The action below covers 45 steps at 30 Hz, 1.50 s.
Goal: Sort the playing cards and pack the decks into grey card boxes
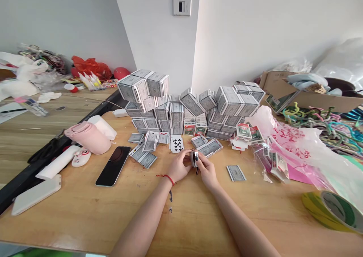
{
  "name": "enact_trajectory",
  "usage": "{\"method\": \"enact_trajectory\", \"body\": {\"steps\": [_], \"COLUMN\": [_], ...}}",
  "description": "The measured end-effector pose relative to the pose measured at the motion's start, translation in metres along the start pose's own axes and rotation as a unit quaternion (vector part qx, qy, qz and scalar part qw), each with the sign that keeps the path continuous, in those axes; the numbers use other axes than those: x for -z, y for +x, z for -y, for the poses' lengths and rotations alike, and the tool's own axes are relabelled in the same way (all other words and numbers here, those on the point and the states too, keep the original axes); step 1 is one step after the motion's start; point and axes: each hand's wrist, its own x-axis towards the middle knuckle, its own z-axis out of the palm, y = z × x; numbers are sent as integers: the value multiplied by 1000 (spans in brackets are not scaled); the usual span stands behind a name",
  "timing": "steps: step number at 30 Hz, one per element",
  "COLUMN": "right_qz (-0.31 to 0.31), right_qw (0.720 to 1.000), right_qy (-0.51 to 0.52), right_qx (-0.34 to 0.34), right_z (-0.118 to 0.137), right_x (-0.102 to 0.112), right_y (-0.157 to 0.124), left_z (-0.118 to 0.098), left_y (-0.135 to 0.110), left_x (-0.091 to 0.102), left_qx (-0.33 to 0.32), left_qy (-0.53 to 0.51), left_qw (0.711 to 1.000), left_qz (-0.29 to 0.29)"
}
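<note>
Just above the wooden tabletop (85,215), a small pack of playing cards (195,159) is pinched on edge between the left hand (178,167) and right hand (207,170). Its long axis is held roughly upright, slightly nearer the right hand, with stacked card packs (170,113) ranged straight ahead.

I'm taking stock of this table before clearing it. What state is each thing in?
left hand, holding the card pack
right hand, holding the pack's other side
card pack, upright between both hands
card boxes, stacked in a tall pile
clubs playing card, lying face up
phone, lying flat, dark
pink bottle, lying on its side
cardboard box, open
</note>
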Motion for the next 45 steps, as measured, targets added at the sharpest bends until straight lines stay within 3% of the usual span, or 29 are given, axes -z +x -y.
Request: {"method": "enact_trajectory", "body": {"steps": [7,13,17,24,29,45], "right_qz": [-15,-90,-106,-57,-20,-15], "right_qw": [1000,993,990,997,994,963], "right_qy": [-12,-77,-83,-29,64,204], "right_qx": [-15,-22,-30,-41,-83,-175], "right_z": [-4,-7,-5,-2,0,-5], "right_x": [-1,-2,0,-2,-1,-2], "right_y": [0,-3,-2,-3,0,1], "left_z": [3,8,8,6,6,5], "left_y": [1,3,4,3,2,1], "left_x": [-2,-2,-1,1,2,0], "left_qx": [-16,-27,-45,-45,-62,-94], "left_qy": [24,51,72,91,107,160], "left_qw": [999,998,996,993,990,976], "left_qz": [-20,-37,-42,-65,-70,-110]}}
